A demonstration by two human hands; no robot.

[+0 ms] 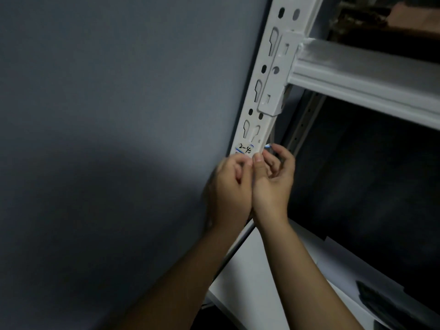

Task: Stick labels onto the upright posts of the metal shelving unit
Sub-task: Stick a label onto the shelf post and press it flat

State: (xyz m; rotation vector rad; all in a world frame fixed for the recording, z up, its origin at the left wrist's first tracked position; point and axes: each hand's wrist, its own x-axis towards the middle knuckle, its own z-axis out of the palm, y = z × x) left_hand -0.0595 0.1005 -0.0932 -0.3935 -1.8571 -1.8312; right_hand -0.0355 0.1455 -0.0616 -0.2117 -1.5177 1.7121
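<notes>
A plain grey-blue wall fills the left, dim, with a lighter patch midway.

Two hands raised: left hand and right hand. One white label, handwritten, with blue edging. Two perforated upright posts: front post and rear post. One horizontal shelf beam. One white shelf board below.

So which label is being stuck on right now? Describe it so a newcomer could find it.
Find the white slotted upright post beside the grey wall. Follow it down past the shelf beam to both hands. Just above them sits the label: white, blue-edged, handwritten "2-4".
</notes>
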